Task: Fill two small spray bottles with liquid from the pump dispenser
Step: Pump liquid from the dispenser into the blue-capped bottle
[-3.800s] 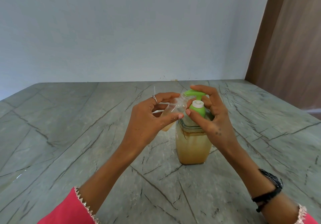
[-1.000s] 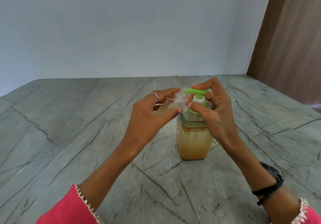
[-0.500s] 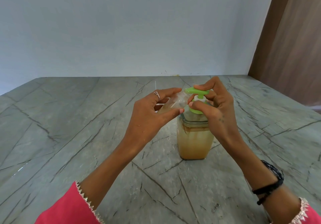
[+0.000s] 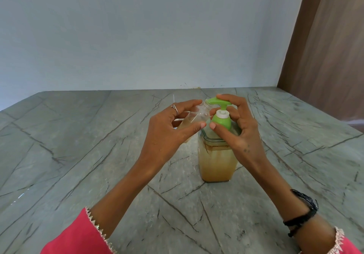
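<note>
Now the pump dispenser (image 4: 216,151) head stands raised again (pressed half a second ago); right hand (image 4: 239,133) fingers grasping it, left hand (image 4: 167,135) gripping the tilted spray bottle (image 4: 194,116) — filling continues.

Tilted clear spray bottle (image 4: 195,116) mouth meets green-topped pump dispenser (image 4: 216,155) spout.
</note>
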